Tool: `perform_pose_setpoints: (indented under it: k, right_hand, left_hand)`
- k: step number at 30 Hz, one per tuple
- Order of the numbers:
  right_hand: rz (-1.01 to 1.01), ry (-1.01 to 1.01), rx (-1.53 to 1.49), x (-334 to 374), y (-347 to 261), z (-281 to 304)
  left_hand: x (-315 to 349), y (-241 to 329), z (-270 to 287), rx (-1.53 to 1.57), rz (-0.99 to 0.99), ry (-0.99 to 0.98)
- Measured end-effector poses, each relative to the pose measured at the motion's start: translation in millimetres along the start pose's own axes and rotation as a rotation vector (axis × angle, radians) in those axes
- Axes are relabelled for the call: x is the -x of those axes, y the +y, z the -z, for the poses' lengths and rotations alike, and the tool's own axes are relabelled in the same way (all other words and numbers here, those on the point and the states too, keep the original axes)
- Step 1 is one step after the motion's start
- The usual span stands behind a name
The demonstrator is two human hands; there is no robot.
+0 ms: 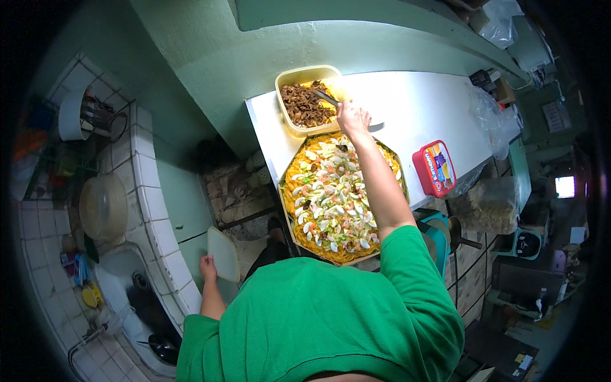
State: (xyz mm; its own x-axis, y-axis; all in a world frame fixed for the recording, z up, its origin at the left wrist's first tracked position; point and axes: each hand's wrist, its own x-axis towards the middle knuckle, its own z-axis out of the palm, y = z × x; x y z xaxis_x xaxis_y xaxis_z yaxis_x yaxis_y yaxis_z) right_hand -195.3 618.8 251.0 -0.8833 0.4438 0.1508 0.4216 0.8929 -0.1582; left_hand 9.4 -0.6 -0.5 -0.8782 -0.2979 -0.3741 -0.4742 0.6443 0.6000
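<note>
My right hand (354,119) reaches over the white table and is closed round a grey metal utensil (326,97). Its tip is at the brown cooked strips (304,105) in a pale yellow plastic container (294,130); I cannot tell whether it is tongs or a spoon. Nearer me lies a large octagonal tray (284,207) of orange-yellow noodles (296,224), topped with egg slices, shrimp and shredded greens (337,200). My right forearm crosses above its right side. Low at my left, my left hand (207,267) grips the edge of a translucent plastic lid (223,254).
A red lidded tub (435,169) stands on the white table (407,102), right of the tray. Clear plastic bags (487,121) lie at the table's right end. To my left are a tiled counter (153,204) and a sink (121,270). A teal stool (436,235) is beside my right arm.
</note>
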Motion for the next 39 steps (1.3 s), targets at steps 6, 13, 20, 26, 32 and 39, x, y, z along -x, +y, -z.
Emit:
perform_pose_setpoints:
  k: [6,13,20,26,32,39]
  right_hand:
    - [-0.037,-0.057,-0.020,-6,-5,11]
    - [-0.062,-0.023,-0.129,48,22,63]
    - [0.159,0.131,-0.364,204,73,99]
    - [0.160,0.083,-0.309,261,87,78]
    - [0.126,0.025,-0.262,263,88,63]
    - [0.247,0.168,-0.233,262,84,72]
  left_hand:
    - [-11,-8,-5,0.056,0.024,-0.041]
    - [-9,18,-1,0.042,-0.085,-0.034]
    - [0,16,-4,0.042,-0.063,-0.044]
    - [9,13,-6,-0.058,-0.078,-0.074]
    - [11,14,-12,0.000,-0.144,-0.058]
    - [9,-2,-19,0.079,-0.006,-0.085]
